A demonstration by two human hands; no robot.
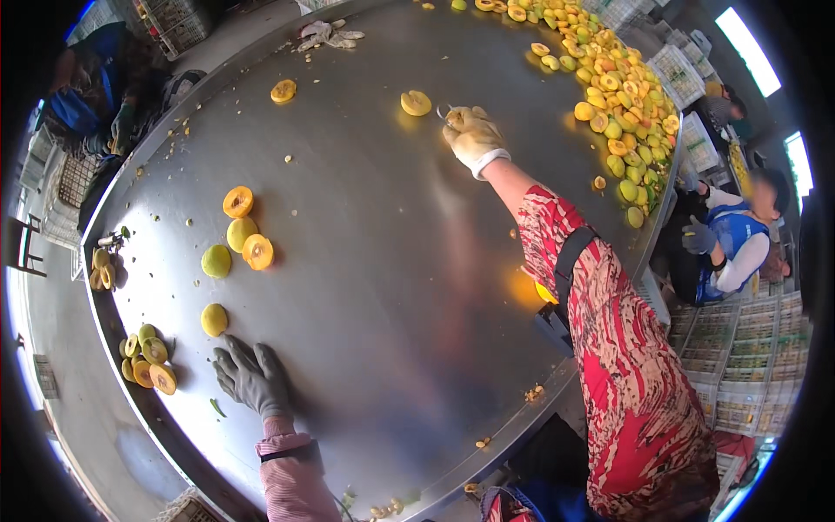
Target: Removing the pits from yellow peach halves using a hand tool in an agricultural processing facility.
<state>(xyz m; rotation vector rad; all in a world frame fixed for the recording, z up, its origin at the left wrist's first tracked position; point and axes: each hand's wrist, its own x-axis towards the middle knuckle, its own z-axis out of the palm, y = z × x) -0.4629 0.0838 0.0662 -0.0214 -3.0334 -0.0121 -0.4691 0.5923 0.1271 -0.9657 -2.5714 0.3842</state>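
Note:
My right hand [473,134], in an off-white glove, is closed around a small tool with a curved metal tip [443,111]. Just left of that tip a stone-fruit half [415,103] lies cut face up on the metal table [365,261]. Lower left, my left hand [251,378] rests in a grey glove, fingers spread and nothing held. A yellow-green fruit piece [214,320] sits just beyond its fingertips. Farther up are an orange cut half [239,202], another cut half [258,252] and a green rounded piece [216,261].
Many fruit halves form a large pile [620,111] at the upper right. A small heap [147,359] lies by the left rim. A crumpled glove [329,34] is at the far edge. Co-workers sit beyond the table, one in a blue vest [734,238]. Plastic crates [737,359] stand right.

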